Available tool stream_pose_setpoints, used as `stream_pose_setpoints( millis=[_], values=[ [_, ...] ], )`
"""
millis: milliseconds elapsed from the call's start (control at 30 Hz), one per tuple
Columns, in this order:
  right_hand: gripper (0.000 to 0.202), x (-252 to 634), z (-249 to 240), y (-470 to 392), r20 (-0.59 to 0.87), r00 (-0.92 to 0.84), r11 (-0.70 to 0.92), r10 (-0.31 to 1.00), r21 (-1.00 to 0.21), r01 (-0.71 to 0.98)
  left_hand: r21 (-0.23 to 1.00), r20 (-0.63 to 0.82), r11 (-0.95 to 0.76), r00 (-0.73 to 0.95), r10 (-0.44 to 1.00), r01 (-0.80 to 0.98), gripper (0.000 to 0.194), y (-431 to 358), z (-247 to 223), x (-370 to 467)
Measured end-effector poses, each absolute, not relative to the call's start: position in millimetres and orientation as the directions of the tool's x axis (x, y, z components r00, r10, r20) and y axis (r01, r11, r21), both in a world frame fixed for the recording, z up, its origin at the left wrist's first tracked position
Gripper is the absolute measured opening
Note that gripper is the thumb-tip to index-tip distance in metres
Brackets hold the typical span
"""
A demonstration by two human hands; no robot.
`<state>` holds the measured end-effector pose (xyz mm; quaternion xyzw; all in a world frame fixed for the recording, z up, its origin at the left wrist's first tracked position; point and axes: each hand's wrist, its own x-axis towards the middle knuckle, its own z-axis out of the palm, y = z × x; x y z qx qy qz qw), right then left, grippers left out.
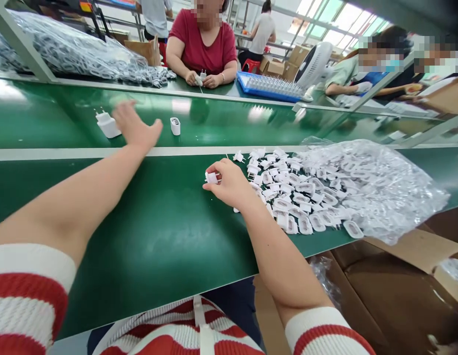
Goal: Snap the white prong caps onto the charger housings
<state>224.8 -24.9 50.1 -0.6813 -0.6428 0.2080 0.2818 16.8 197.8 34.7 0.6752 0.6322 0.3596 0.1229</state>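
My left hand (pixel 134 127) reaches over the green belt, slightly smeared by motion, its fingers stretched and its thumb apart. Just left of it, a white two-pin charger plug (pixel 108 124) rests on the belt with its pins up. To the right of that hand a small white charger housing (pixel 175 126) stands with its open end showing. My right hand (pixel 230 181) pinches a white plug cover (pixel 211 177) between thumb and fingers, over the near green table. Beside and behind this hand spreads a pile of similar white plug covers (pixel 304 187).
A clear plastic bag (pixel 384 182) spills the pile at the right. A pale rail (pixel 84 154) divides table and belt. Across the belt, a person in a red shirt (pixel 202 47) handles white parts near a blue tray (pixel 247 88). Another large bag (pixel 73 47) lies far left.
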Motion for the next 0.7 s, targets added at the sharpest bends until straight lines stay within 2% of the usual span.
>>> stream_pose_setpoints(
  millis=[33, 100, 167, 267, 367, 467, 533, 600, 700],
  values=[
    [0.032, 223, 48, -25, 0.075, 0.083, -0.009, 0.994, -0.687, 0.727, 0.613, 0.333, -0.185, -0.038, 0.942, 0.768, 0.093, 200, 30, 34],
    [0.041, 220, 45, -24, 0.063, 0.102, -0.022, 0.993, -0.742, 0.67, 0.638, 0.219, -0.1, -0.056, 0.974, 0.764, 0.09, 209, 22, 61],
    [0.043, 219, 44, -22, 0.052, 0.133, -0.041, 0.99, -0.791, 0.61, 0.659, 0.136, -0.058, -0.043, 0.99, 0.75, 0.072, 220, 17, 75],
    [0.036, 222, 43, -17, 0.036, 0.159, -0.041, 0.987, -0.888, 0.458, 0.674, 0.132, -0.108, 0.025, 0.991, 0.731, 0.047, 224, 17, 74],
    [0.035, 227, 45, -13, 0.027, 0.156, -0.004, 0.987, -0.982, 0.191, 0.683, 0.149, -0.225, 0.169, 0.974, 0.694, 0.047, 199, 19, 59],
    [0.042, 230, 48, -12, -0.012, 0.094, -0.01, 0.996, -1.0, -0.025, 0.721, 0.156, -0.376, 0.392, 0.907, 0.582, 0.049, 145, 19, 38],
    [0.046, 229, 48, -12, -0.023, 0.058, -0.02, 0.998, -0.999, -0.051, 0.739, 0.168, -0.461, 0.529, 0.832, 0.492, 0.047, 102, 19, 22],
    [0.046, 225, 46, -13, -0.007, 0.038, -0.005, 0.999, -1.0, -0.029, 0.703, 0.163, -0.525, 0.61, 0.775, 0.479, 0.045, 64, 20, 8],
    [0.033, 217, 41, -15, 0.088, 0.08, 0.077, 0.993, -0.989, 0.124, 0.651, 0.157, -0.584, 0.666, 0.729, 0.485, 0.051, 31, 19, -7]
  ],
)
